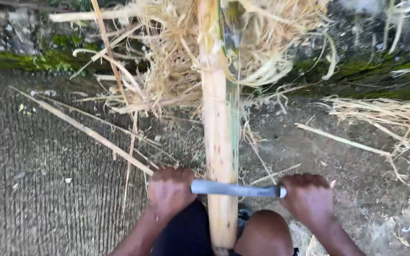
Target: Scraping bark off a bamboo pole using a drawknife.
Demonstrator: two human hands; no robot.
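A long pale bamboo pole (218, 128) runs from between my knees away toward the top of the view, one side still green. A grey metal blade (236, 189) lies crosswise over the pole. My left hand (169, 189) is closed on the blade's left end, and my right hand (308, 198) is closed on its right end. A heap of dry straw-coloured shavings (205, 52) is piled around the far part of the pole.
Rough concrete ground (43, 166) lies on the left. Thin bamboo slivers (84, 129) cross it diagonally. More shavings (385, 114) lie at the right. A mossy stone edge (29, 59) runs along the back. My bare knee (264, 234) sits beside the pole.
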